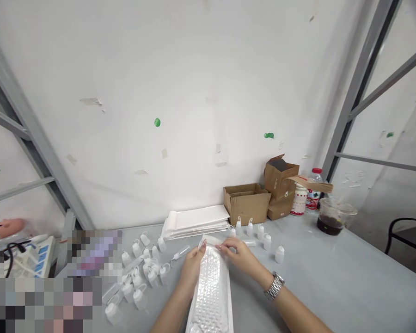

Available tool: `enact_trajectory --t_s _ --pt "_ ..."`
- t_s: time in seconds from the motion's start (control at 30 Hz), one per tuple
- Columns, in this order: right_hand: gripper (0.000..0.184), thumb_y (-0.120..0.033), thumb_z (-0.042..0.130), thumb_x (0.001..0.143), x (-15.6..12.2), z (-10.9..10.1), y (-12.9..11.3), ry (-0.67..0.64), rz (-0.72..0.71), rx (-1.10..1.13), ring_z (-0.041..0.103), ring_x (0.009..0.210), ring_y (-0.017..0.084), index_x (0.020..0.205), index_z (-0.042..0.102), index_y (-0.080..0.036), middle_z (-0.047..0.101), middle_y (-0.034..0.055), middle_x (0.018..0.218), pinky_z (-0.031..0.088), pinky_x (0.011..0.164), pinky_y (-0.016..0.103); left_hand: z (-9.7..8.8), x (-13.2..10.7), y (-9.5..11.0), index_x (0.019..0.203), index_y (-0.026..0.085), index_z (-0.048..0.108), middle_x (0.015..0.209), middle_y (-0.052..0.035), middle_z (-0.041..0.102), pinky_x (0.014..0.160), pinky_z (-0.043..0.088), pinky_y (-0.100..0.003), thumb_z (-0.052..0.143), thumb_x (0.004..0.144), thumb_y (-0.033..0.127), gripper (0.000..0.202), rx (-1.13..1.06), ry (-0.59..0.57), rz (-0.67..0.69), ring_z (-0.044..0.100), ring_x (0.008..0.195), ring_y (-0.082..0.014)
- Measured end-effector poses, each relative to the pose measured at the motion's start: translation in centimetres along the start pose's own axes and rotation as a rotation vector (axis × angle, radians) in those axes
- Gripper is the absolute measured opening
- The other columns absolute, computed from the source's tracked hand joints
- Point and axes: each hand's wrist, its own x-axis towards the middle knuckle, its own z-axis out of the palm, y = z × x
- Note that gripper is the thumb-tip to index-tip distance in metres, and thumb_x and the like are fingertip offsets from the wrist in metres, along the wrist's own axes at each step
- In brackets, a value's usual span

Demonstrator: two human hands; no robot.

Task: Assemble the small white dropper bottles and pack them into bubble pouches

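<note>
A white bubble mailer (212,291) lies lengthwise on the grey table (333,282) in front of me. My left hand (191,264) grips its far left corner with closed fingers. Pinching the flap at the mailer's far end is my right hand (238,254), which wears a metal watch (274,286) on the wrist. Several small white bottles (142,277) with loop caps lie scattered just left of the mailer. More small white bottles (263,236) stand upright beyond my right hand.
A stack of white mailers (196,221) lies against the wall. Open cardboard boxes (247,202) stand at the back right, with a water bottle (314,188) and a clear cup of dark liquid (334,216). A black chair (407,236) is at the right.
</note>
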Motion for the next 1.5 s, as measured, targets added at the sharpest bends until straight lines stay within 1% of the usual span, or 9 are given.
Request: enact_trajectory --t_s 0.1,0.23,0.3,0.5,0.6,0.9,1.1,1.3,1.5 --pt "0.031 -0.039 0.043 0.084 0.2 -0.4 0.5 0.058 -0.070 -0.078 0.054 0.077 0.018 0.075 0.066 -0.021 0.061 0.0041 0.077 0.043 0.074 0.032 -0.1 0.0 0.2 0.068 0.016 0.063 0.061 -0.0024 0.066 0.067 0.043 -0.028 0.066 0.053 0.056 0.043 -0.046 0.033 -0.067 0.061 0.071 -0.0220" --pt "0.031 -0.039 0.048 0.081 0.8 -1.5 2.4 0.434 -0.014 -0.187 0.053 0.073 0.018 0.100 0.062 -0.019 0.055 0.0068 0.089 0.044 0.074 0.035 -0.2 -0.4 0.5 0.077 0.014 0.064 0.065 -0.0075 0.069 0.068 0.046 -0.032 0.065 0.060 0.051 0.041 -0.152 0.027 -0.304 0.064 0.073 -0.0242" --pt "0.036 -0.041 0.049 0.079 1.2 -2.0 3.4 0.518 0.045 -0.210 0.052 0.066 0.018 0.105 0.060 -0.018 0.052 0.0053 0.084 0.044 0.070 0.036 -0.2 -0.7 0.8 0.079 0.012 0.064 0.067 -0.0091 0.069 0.068 0.047 -0.032 0.069 0.059 0.046 0.040 -0.191 -0.003 -0.343 0.065 0.073 -0.0247" --pt "0.029 -0.042 0.049 0.078 2.2 -1.8 4.3 0.481 0.110 -0.119 0.050 0.063 0.017 0.085 0.065 -0.020 0.051 0.0034 0.078 0.044 0.066 0.034 0.1 -1.3 1.2 0.082 0.010 0.066 0.075 -0.0101 0.071 0.073 0.045 -0.031 0.079 0.046 0.029 0.043 -0.227 -0.139 -0.238 0.064 0.076 -0.0236" --pt "0.028 -0.044 0.049 0.078 2.2 -1.6 3.5 0.518 0.073 -0.023 0.051 0.071 0.019 0.071 0.062 -0.019 0.052 0.0047 0.078 0.042 0.068 0.033 0.3 -1.4 1.0 0.078 0.009 0.067 0.071 -0.0095 0.070 0.069 0.045 -0.030 0.079 0.045 0.034 0.042 -0.163 -0.148 -0.215 0.063 0.070 -0.0219" --pt "0.025 -0.042 0.048 0.081 0.0 -0.4 -0.3 0.450 0.055 0.250 0.054 0.065 0.016 0.078 0.057 -0.018 0.057 0.0023 0.067 0.043 0.062 0.028 1.0 -1.7 0.6 0.065 0.010 0.066 0.056 -0.0027 0.064 0.055 0.036 -0.023 0.067 0.055 0.053 0.043 -0.036 -0.198 -0.144 0.054 0.053 -0.0134" --pt "0.022 -0.039 0.049 0.081 -0.9 -0.6 -1.1 0.709 -0.015 0.288 0.056 0.072 0.017 0.087 0.058 -0.020 0.063 0.0063 0.087 0.045 0.068 0.031 0.8 -1.3 0.3 0.061 0.012 0.063 0.052 -0.0014 0.061 0.054 0.036 -0.024 0.062 0.058 0.058 0.046 -0.057 -0.130 -0.165 0.053 0.051 -0.0139" --pt "0.025 -0.042 0.051 0.079 -0.7 -0.4 -1.0 0.523 0.038 0.233 0.056 0.068 0.018 0.078 0.060 -0.020 0.062 0.0042 0.072 0.045 0.065 0.031 0.8 -1.5 1.0 0.067 0.012 0.065 0.054 -0.0015 0.063 0.058 0.038 -0.024 0.062 0.058 0.057 0.046 -0.049 -0.128 -0.127 0.054 0.053 -0.0140" --pt "0.030 -0.048 0.056 0.073 0.1 -0.2 -0.8 0.395 0.112 0.441 0.056 0.060 0.016 0.077 0.058 -0.018 0.063 0.0036 0.067 0.046 0.058 0.030 1.1 -1.2 0.6 0.072 0.011 0.067 0.055 -0.0025 0.063 0.059 0.038 -0.025 0.060 0.058 0.060 0.052 -0.007 -0.170 -0.056 0.056 0.058 -0.0176"
